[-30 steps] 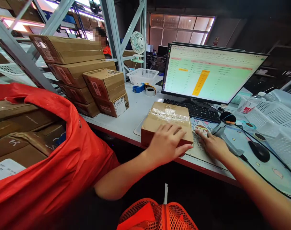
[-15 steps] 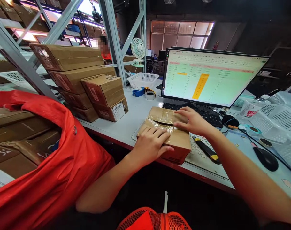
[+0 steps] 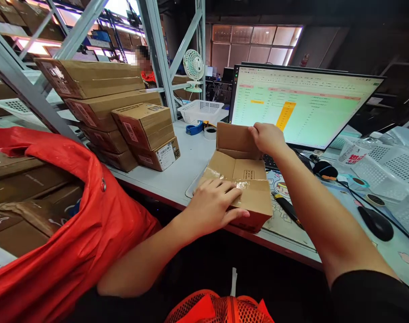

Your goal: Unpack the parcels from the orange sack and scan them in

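A cardboard box [image 3: 254, 195] with clear tape on it sits at the table's front edge. Its far flap [image 3: 236, 137] stands upright, pinched at its top right by my right hand [image 3: 270, 139]. Across the near flap lies my left hand [image 3: 217, 199], fingers stretched out flat and thumb along the front edge. Bare brown cardboard with a small printed mark shows inside the box; the part under the near flap is hidden. Just right of the box is a black and yellow utility knife [image 3: 287, 208], partly covered by my right forearm.
Stacked cardboard boxes [image 3: 103, 96] stand at the left, beside a red sack [image 3: 99, 224] of boxes. A monitor [image 3: 305, 105] is behind the box. Tape rolls [image 3: 210, 132] and a white basket [image 3: 200, 111] lie farther back. A mouse [image 3: 375, 223] is at the right.
My right hand has lifted the far flap from lying flat to upright, exposing the inside of the box. My left hand has stayed on the near flap.
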Demonstrator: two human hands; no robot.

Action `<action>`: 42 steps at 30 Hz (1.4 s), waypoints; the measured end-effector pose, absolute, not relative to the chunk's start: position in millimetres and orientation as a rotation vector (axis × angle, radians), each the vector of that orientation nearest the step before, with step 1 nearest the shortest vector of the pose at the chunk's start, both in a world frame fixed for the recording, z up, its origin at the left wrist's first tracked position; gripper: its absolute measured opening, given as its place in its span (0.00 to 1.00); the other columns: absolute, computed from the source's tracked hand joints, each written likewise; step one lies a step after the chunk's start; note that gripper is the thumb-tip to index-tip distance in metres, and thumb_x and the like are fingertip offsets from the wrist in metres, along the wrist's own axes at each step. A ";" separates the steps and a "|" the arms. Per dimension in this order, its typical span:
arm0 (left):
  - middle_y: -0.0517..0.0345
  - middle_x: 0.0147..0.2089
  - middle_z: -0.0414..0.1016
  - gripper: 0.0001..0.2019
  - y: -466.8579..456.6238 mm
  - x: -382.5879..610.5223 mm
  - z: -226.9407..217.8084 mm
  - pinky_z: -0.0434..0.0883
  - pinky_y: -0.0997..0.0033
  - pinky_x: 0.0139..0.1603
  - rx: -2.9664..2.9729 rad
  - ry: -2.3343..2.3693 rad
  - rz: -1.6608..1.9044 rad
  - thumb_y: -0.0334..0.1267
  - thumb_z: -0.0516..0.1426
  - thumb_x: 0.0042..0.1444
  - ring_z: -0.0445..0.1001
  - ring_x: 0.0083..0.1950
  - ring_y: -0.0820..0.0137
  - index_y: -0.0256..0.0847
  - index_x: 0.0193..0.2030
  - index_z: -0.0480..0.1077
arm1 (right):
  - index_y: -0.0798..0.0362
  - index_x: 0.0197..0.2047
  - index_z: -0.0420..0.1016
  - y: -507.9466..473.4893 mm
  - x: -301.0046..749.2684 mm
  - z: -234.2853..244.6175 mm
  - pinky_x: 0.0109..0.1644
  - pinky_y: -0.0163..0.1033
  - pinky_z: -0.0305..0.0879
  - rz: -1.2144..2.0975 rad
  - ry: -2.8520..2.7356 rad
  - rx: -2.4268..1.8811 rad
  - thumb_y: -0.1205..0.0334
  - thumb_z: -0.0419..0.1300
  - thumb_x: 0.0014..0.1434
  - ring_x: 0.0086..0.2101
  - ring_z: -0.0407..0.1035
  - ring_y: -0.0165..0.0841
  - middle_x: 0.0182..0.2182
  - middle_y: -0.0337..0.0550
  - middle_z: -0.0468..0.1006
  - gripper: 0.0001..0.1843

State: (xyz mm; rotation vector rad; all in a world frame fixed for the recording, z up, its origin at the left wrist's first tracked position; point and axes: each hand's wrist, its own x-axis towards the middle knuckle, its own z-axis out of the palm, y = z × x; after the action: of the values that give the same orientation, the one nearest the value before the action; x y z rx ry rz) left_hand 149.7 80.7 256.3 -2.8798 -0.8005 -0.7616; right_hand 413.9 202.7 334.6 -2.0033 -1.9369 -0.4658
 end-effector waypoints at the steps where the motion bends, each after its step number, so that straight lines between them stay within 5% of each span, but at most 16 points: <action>1: 0.50 0.57 0.84 0.27 87.2 150.6 266.2 0.74 0.53 0.56 -2.950 -0.816 -0.681 0.64 0.56 0.72 0.81 0.56 0.54 0.43 0.56 0.79 | 0.55 0.57 0.82 210.9 412.7 336.2 0.48 0.47 0.66 -0.445 -1.926 -2.035 0.48 0.44 0.80 0.51 0.76 0.51 0.54 0.61 0.84 0.28; 7: 0.41 0.60 0.81 0.31 136.5 167.8 316.8 0.72 0.49 0.61 -2.909 -1.125 -0.372 0.65 0.49 0.74 0.76 0.64 0.47 0.38 0.56 0.79 | 0.53 0.61 0.79 216.6 416.8 334.8 0.53 0.45 0.67 -0.353 -1.956 -2.104 0.49 0.41 0.81 0.56 0.76 0.49 0.57 0.59 0.83 0.29; 13: 0.40 0.64 0.77 0.40 153.3 173.8 322.3 0.71 0.49 0.63 -3.049 -1.145 -0.141 0.77 0.52 0.62 0.74 0.65 0.45 0.41 0.59 0.76 | 0.49 0.60 0.79 204.4 414.5 332.9 0.53 0.44 0.68 -0.396 -1.944 -2.035 0.44 0.41 0.81 0.56 0.75 0.47 0.57 0.54 0.83 0.29; 16: 0.38 0.59 0.81 0.40 154.8 178.2 316.8 0.72 0.52 0.55 -2.998 -1.174 -0.092 0.77 0.53 0.62 0.78 0.58 0.46 0.39 0.55 0.77 | 0.49 0.59 0.80 201.8 413.1 336.1 0.53 0.44 0.68 -0.389 -1.955 -2.012 0.45 0.41 0.81 0.55 0.76 0.46 0.56 0.54 0.84 0.29; 20: 0.46 0.39 0.80 0.36 145.6 178.0 316.9 0.66 0.61 0.37 -2.704 -1.072 -0.626 0.76 0.51 0.65 0.77 0.39 0.56 0.42 0.35 0.75 | 0.50 0.59 0.81 200.0 414.8 339.0 0.51 0.45 0.68 -0.364 -1.963 -2.003 0.44 0.42 0.80 0.53 0.77 0.47 0.55 0.56 0.84 0.30; 24: 0.55 0.25 0.68 0.31 94.9 150.2 319.3 0.62 0.63 0.31 -2.255 -0.723 -1.336 0.65 0.55 0.70 0.69 0.29 0.65 0.44 0.23 0.65 | 0.52 0.58 0.81 196.2 415.5 339.3 0.51 0.44 0.68 -0.357 -1.949 -1.998 0.45 0.42 0.81 0.52 0.76 0.46 0.54 0.58 0.84 0.30; 28: 0.57 0.32 0.81 0.21 27.0 96.7 306.1 0.72 0.67 0.31 -2.616 -0.710 -1.300 0.58 0.57 0.73 0.78 0.31 0.66 0.47 0.35 0.78 | 0.53 0.61 0.79 182.8 409.4 331.2 0.60 0.49 0.66 -0.419 -1.978 -1.902 0.46 0.43 0.81 0.59 0.72 0.49 0.59 0.60 0.81 0.29; 31: 0.56 0.43 0.88 0.18 17.0 55.0 298.6 0.80 0.69 0.34 -3.114 -0.687 -1.183 0.60 0.57 0.71 0.86 0.38 0.62 0.55 0.52 0.83 | 0.55 0.71 0.73 160.9 397.8 315.9 0.74 0.59 0.51 -0.637 -1.989 -1.700 0.52 0.51 0.78 0.72 0.58 0.55 0.73 0.62 0.68 0.27; 34: 0.51 0.39 0.88 0.18 54.4 35.0 304.9 0.81 0.66 0.31 -3.503 -0.758 -1.286 0.55 0.56 0.73 0.86 0.34 0.59 0.54 0.55 0.84 | 0.50 0.77 0.67 130.8 381.6 299.3 0.78 0.66 0.39 -0.745 -1.942 -1.517 0.56 0.54 0.76 0.78 0.43 0.57 0.80 0.55 0.55 0.30; 36: 0.48 0.34 0.86 0.23 94.2 39.1 312.1 0.79 0.65 0.27 -3.689 -0.844 -1.239 0.59 0.55 0.72 0.83 0.28 0.60 0.46 0.49 0.85 | 0.49 0.72 0.74 112.9 371.7 291.8 0.76 0.64 0.46 -0.635 -2.017 -1.421 0.56 0.53 0.76 0.75 0.53 0.55 0.74 0.56 0.66 0.25; 38: 0.50 0.30 0.83 0.25 133.6 56.3 315.5 0.79 0.66 0.30 -3.600 -0.801 -1.269 0.59 0.56 0.71 0.81 0.29 0.63 0.42 0.38 0.84 | 0.51 0.58 0.83 102.2 364.6 287.7 0.69 0.57 0.60 -0.370 -2.249 -1.288 0.55 0.52 0.77 0.61 0.70 0.50 0.58 0.56 0.81 0.20; 40: 0.55 0.30 0.83 0.23 162.9 82.9 312.5 0.79 0.68 0.38 -3.554 -0.820 -1.151 0.57 0.58 0.69 0.81 0.34 0.65 0.40 0.33 0.81 | 0.51 0.45 0.85 99.0 360.5 285.4 0.59 0.50 0.67 -0.033 -2.518 -1.135 0.54 0.54 0.76 0.47 0.75 0.44 0.43 0.51 0.83 0.18; 42: 0.58 0.32 0.82 0.22 177.8 112.3 303.9 0.77 0.69 0.42 -3.539 -0.844 -1.141 0.55 0.58 0.69 0.79 0.36 0.67 0.40 0.33 0.79 | 0.51 0.42 0.84 99.7 358.7 283.8 0.55 0.48 0.68 0.199 -2.661 -1.047 0.55 0.58 0.73 0.45 0.75 0.42 0.42 0.49 0.82 0.14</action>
State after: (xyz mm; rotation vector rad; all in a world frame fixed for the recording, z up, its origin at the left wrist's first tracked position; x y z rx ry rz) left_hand 112.3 177.8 303.9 -3.5387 -0.8439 -1.1414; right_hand 358.7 99.7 283.8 -1.0470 -2.6615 0.1986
